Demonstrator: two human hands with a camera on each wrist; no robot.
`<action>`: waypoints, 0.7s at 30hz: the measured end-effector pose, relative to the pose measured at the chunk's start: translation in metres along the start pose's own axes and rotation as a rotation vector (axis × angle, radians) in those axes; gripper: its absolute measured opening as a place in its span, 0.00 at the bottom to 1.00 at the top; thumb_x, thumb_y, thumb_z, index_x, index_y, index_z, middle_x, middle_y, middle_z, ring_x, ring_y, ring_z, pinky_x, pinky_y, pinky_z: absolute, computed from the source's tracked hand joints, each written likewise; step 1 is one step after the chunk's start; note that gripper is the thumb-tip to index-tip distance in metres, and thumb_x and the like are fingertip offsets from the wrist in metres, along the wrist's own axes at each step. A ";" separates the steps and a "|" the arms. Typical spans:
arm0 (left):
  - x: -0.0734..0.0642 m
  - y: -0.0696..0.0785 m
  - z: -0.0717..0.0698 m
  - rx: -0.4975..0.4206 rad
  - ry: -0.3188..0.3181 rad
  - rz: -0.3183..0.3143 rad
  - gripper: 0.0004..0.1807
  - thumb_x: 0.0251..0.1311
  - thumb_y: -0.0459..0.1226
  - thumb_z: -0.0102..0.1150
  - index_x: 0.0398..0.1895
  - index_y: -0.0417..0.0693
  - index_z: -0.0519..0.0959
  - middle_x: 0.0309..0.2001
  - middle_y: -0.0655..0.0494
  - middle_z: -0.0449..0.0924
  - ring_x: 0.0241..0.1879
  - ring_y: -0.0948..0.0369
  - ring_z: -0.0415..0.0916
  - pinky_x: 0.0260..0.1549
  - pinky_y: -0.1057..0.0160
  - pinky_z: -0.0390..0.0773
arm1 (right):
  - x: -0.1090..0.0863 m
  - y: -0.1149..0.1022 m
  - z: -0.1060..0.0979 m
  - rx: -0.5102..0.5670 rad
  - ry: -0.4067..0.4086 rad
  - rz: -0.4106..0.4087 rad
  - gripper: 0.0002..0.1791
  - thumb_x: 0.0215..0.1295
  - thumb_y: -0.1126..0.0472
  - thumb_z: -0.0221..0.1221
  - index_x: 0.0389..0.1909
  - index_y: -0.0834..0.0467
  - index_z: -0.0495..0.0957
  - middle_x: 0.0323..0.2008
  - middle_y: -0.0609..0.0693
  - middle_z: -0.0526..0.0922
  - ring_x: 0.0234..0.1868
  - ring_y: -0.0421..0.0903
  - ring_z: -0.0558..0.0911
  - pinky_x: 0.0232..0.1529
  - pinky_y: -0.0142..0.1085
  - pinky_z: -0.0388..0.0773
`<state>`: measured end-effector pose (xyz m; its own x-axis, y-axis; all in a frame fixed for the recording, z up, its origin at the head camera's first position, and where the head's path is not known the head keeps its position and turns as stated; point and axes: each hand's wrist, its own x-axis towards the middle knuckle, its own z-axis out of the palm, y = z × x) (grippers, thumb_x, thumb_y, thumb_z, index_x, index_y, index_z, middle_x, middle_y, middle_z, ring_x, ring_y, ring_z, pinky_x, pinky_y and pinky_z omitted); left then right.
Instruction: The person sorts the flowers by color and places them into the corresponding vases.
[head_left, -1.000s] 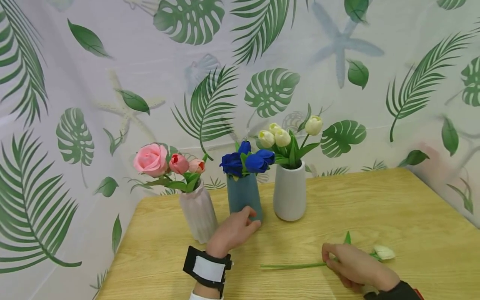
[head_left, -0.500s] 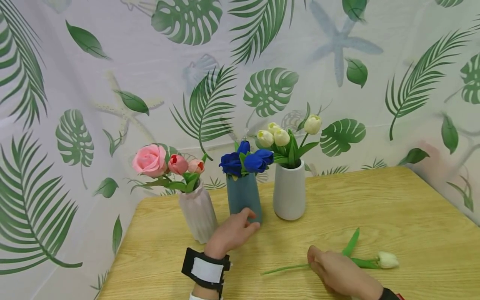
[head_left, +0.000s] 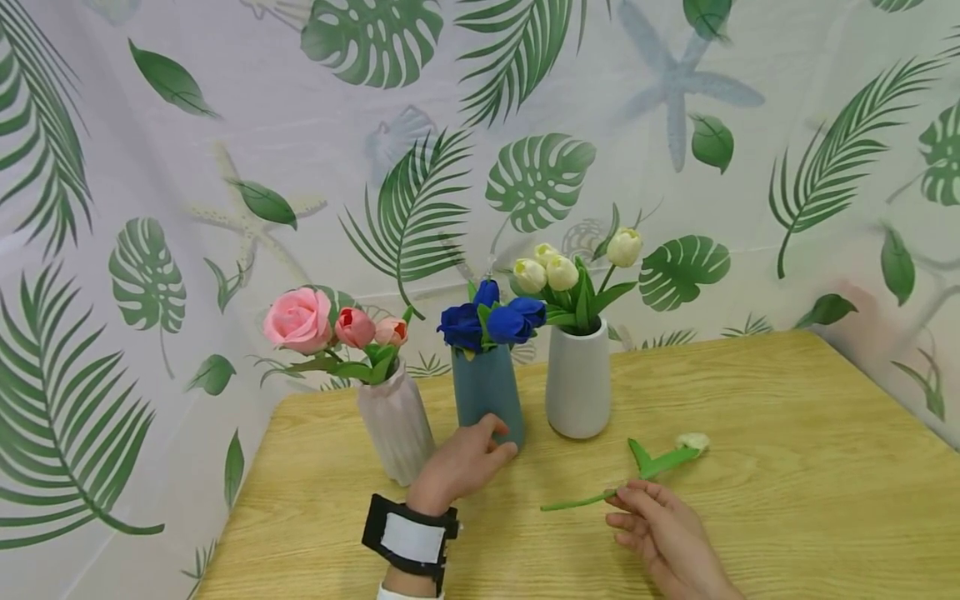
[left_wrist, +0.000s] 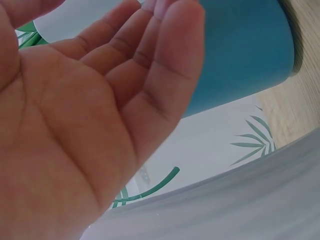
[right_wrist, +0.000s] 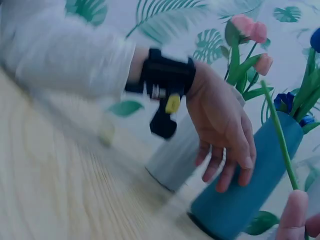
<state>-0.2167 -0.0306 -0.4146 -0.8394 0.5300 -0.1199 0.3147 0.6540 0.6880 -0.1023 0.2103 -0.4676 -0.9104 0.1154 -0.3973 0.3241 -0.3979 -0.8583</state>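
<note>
My right hand (head_left: 663,533) pinches the green stem of a white tulip (head_left: 693,443) between thumb and fingers. The flower head points away to the right, and the bare stem end (head_left: 573,504) points left. In the right wrist view that stem (right_wrist: 280,132) rises from the fingertips (right_wrist: 294,212). My left hand (head_left: 465,461) has its relaxed fingers at the lower front of a blue vase (head_left: 486,387), which holds blue flowers (head_left: 487,321). Its palm (left_wrist: 60,125) faces the camera in the left wrist view, fingers loosely bent beside the vase and gripping nothing.
Left of the blue vase stands a pale pink ribbed vase (head_left: 397,429) with pink flowers (head_left: 300,320). A white vase (head_left: 579,383) with cream tulips (head_left: 561,273) stands to its right. All three are on a wooden table (head_left: 787,433) before a leaf-patterned backdrop (head_left: 810,50).
My right hand has turned so its fingers show, and the tulip has swung, its flower head going left and farther from me. My left hand stays at the blue vase.
</note>
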 end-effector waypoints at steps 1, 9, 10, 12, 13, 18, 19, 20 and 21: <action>0.000 0.000 0.000 0.000 0.001 0.001 0.20 0.72 0.47 0.52 0.59 0.43 0.73 0.45 0.46 0.83 0.39 0.56 0.80 0.36 0.54 0.78 | 0.000 0.002 0.001 0.063 -0.016 0.035 0.07 0.76 0.62 0.49 0.49 0.59 0.68 0.37 0.46 0.81 0.32 0.35 0.82 0.34 0.26 0.80; 0.000 -0.001 0.001 0.001 0.005 0.021 0.20 0.72 0.45 0.52 0.58 0.42 0.74 0.44 0.45 0.83 0.37 0.56 0.80 0.35 0.54 0.78 | 0.016 0.012 0.004 0.238 -0.096 0.149 0.08 0.78 0.57 0.44 0.48 0.55 0.69 0.38 0.47 0.77 0.34 0.36 0.78 0.37 0.24 0.76; 0.001 -0.001 0.001 0.006 0.004 0.023 0.20 0.72 0.45 0.52 0.58 0.42 0.74 0.44 0.45 0.83 0.37 0.56 0.80 0.35 0.54 0.78 | 0.020 0.011 0.006 0.242 -0.090 0.144 0.09 0.78 0.57 0.42 0.50 0.54 0.67 0.39 0.47 0.77 0.35 0.37 0.77 0.37 0.25 0.76; 0.002 -0.002 0.002 0.009 0.001 0.023 0.20 0.72 0.46 0.52 0.57 0.42 0.74 0.44 0.46 0.83 0.38 0.55 0.81 0.36 0.54 0.78 | 0.027 0.006 0.010 0.261 -0.088 0.140 0.10 0.79 0.56 0.41 0.53 0.54 0.65 0.39 0.47 0.76 0.34 0.37 0.77 0.36 0.25 0.76; 0.002 -0.003 0.002 0.007 -0.001 0.022 0.20 0.72 0.46 0.52 0.57 0.43 0.74 0.45 0.45 0.83 0.39 0.55 0.81 0.37 0.54 0.78 | 0.030 0.003 0.011 0.268 -0.090 0.135 0.10 0.79 0.57 0.41 0.53 0.54 0.66 0.39 0.47 0.76 0.34 0.38 0.77 0.36 0.25 0.76; -0.001 -0.006 0.001 -0.018 -0.004 0.007 0.19 0.73 0.46 0.51 0.57 0.43 0.74 0.47 0.44 0.83 0.43 0.52 0.82 0.40 0.52 0.79 | 0.036 -0.004 0.009 0.302 -0.114 0.141 0.08 0.78 0.58 0.42 0.50 0.55 0.65 0.37 0.47 0.75 0.32 0.37 0.77 0.34 0.24 0.76; -0.002 -0.006 0.000 -0.020 -0.001 0.009 0.18 0.73 0.45 0.51 0.57 0.43 0.74 0.47 0.44 0.83 0.43 0.51 0.82 0.40 0.51 0.79 | 0.036 -0.003 0.007 0.304 -0.117 0.148 0.07 0.78 0.59 0.42 0.49 0.55 0.65 0.38 0.48 0.75 0.32 0.37 0.77 0.33 0.24 0.76; -0.002 -0.006 -0.001 -0.019 0.000 0.009 0.18 0.73 0.45 0.51 0.57 0.43 0.74 0.46 0.44 0.83 0.42 0.51 0.82 0.39 0.51 0.79 | 0.037 -0.001 0.004 0.305 -0.126 0.157 0.06 0.78 0.60 0.42 0.49 0.56 0.65 0.38 0.48 0.75 0.31 0.37 0.77 0.33 0.24 0.75; -0.002 -0.006 -0.002 -0.015 0.002 0.011 0.18 0.73 0.44 0.51 0.57 0.42 0.74 0.46 0.43 0.83 0.41 0.51 0.82 0.39 0.51 0.79 | 0.039 0.001 0.002 0.302 -0.135 0.167 0.06 0.77 0.60 0.43 0.48 0.56 0.66 0.37 0.49 0.75 0.31 0.37 0.77 0.33 0.24 0.75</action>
<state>-0.2174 -0.0367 -0.4174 -0.8367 0.5363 -0.1110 0.3173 0.6399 0.6999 -0.1374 0.2127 -0.4837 -0.8835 -0.0870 -0.4603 0.3991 -0.6543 -0.6424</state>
